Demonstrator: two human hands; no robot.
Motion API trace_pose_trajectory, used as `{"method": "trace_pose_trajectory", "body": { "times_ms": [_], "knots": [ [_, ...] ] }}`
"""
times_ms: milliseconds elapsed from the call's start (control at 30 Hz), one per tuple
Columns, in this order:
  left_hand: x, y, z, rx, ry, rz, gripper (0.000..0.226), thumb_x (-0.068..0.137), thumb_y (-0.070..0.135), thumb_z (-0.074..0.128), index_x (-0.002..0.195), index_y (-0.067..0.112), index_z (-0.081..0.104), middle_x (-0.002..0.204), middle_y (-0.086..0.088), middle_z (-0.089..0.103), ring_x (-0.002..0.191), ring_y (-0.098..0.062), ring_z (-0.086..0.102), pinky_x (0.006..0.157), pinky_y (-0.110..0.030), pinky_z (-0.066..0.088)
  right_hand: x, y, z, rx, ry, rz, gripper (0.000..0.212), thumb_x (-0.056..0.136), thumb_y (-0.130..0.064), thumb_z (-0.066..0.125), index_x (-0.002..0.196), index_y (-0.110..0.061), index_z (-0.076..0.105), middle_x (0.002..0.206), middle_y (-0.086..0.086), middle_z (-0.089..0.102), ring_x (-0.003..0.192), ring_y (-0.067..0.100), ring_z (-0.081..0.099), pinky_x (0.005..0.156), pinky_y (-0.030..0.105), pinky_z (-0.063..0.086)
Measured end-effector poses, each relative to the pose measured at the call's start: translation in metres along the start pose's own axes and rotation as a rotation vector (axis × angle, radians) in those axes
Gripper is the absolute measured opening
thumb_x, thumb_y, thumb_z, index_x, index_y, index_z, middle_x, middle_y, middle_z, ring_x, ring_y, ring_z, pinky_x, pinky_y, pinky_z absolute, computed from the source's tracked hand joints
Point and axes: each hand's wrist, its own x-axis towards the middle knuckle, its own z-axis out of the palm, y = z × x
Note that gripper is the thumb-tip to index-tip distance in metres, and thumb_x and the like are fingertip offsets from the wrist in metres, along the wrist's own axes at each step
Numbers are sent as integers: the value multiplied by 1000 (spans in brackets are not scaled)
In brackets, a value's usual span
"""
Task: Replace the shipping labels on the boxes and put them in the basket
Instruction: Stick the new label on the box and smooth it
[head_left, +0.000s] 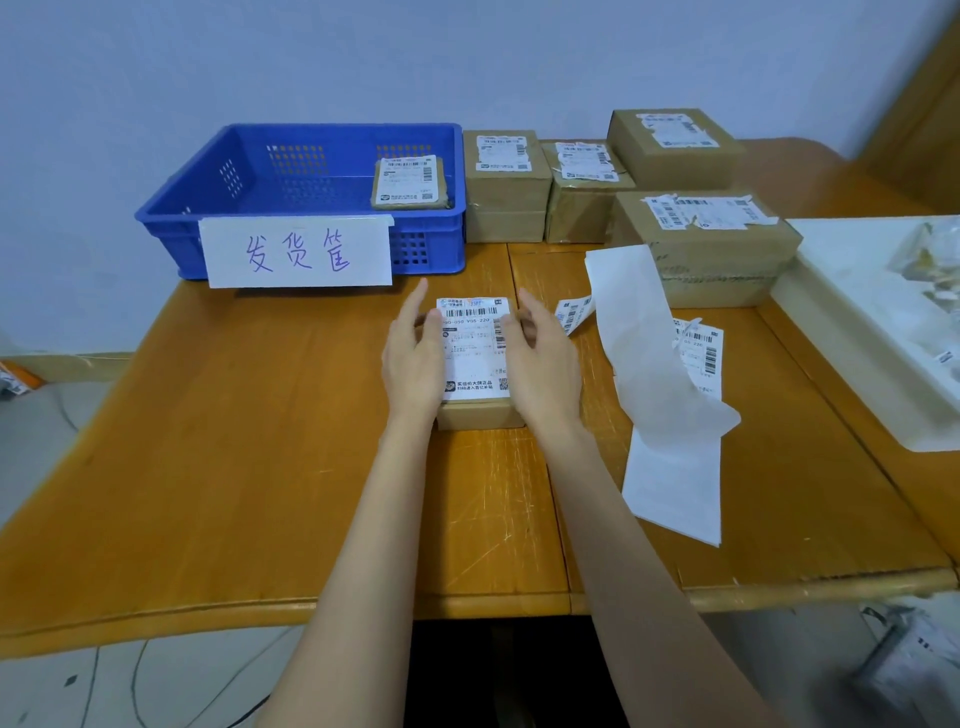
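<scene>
A small cardboard box sits at the middle of the table, its top covered by a white shipping label. My left hand lies on the box's left side, thumb on the label, fingers fairly straight. My right hand lies on the right side with fingers loosely curved over the edge. The blue basket stands at the back left with a handwritten paper sign on its front. One labelled box lies in the basket's right corner.
Several cardboard boxes with torn or worn labels are stacked at the back right. White label backing paper and loose labels lie right of my hands. A white tray of scraps sits at the far right.
</scene>
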Motion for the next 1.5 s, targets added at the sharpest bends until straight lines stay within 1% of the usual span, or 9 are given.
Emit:
{"method": "trace_pose_trajectory", "body": {
  "times_ms": [267, 400, 500, 667, 900, 1067, 1233, 1400, 1500],
  "knots": [
    [-4, -2, 0, 123, 123, 70, 22, 98, 21, 58, 113, 27, 73, 111, 9, 55, 99, -12, 60, 88, -32, 51, -3, -2, -11, 64, -232, 51, 40, 97, -27, 56, 136, -37, 53, 132, -7, 60, 86, 5, 66, 68, 26, 56],
    [-7, 2, -1, 125, 109, 56, 20, 98, 22, 60, 111, 29, 73, 112, 11, 56, 102, -13, 61, 92, -40, 51, -3, -5, -24, 234, -465, 175, 55, 97, -13, 54, 146, -35, 42, 155, -3, 36, 101, 6, 63, 81, 25, 55],
    [-7, 5, -9, 92, 35, -36, 20, 96, 25, 62, 106, 38, 74, 121, 9, 66, 108, -13, 63, 97, -43, 51, -12, -7, -20, 75, -512, 120, 74, 85, -33, 72, 149, -39, 34, 161, -5, 21, 141, 18, 34, 112, 42, 36],
    [-5, 15, -30, -144, -231, -256, 37, 96, 6, 59, 129, 23, 67, 123, 2, 67, 93, -5, 65, 62, -11, 52, -22, -17, -5, -33, -427, 87, 95, 71, -42, 80, 149, -35, 26, 155, -1, 26, 136, 24, 35, 109, 49, 36],
    [-12, 14, -35, -207, -215, -263, 43, 97, 6, 60, 135, 25, 61, 126, 4, 66, 98, -7, 65, 59, -9, 50, -32, -22, -2, 99, -358, 147, 76, 62, -54, 80, 131, -45, 48, 150, -3, 35, 135, 19, 38, 107, 47, 40],
    [-20, 15, -29, -53, -201, -229, 78, 94, 17, 68, 157, 28, 23, 130, 8, 56, 114, -15, 62, 97, -33, 52, -31, -11, -6, 235, -357, 152, 49, 81, -29, 71, 124, -46, 55, 149, -7, 42, 123, 14, 52, 98, 37, 50],
    [-22, 15, -26, 29, -86, -244, 48, 87, 22, 75, 126, 13, 49, 129, -3, 59, 106, -17, 61, 98, -38, 50, -20, -13, -26, 282, -446, 209, 50, 91, -1, 55, 134, -25, 48, 132, -7, 50, 97, 3, 54, 69, 17, 44],
    [-34, 31, -32, 522, -162, -275, 90, 86, 65, 61, 144, 5, 28, 144, -11, 25, 129, -30, 41, 102, -40, 41, -27, -11, -27, -187, -249, 200, 77, 86, -59, 60, 144, -14, 36, 145, 7, 40, 130, 23, 43, 103, 38, 45],
    [-39, 41, -34, 673, -373, -339, 73, 99, 59, 42, 151, 10, 30, 155, -13, 15, 138, -34, 32, 106, -43, 34, -33, -11, -25, -399, -259, 149, 82, 82, -73, 51, 138, -13, 45, 139, 9, 41, 130, 27, 38, 103, 41, 42]
  ]
}}
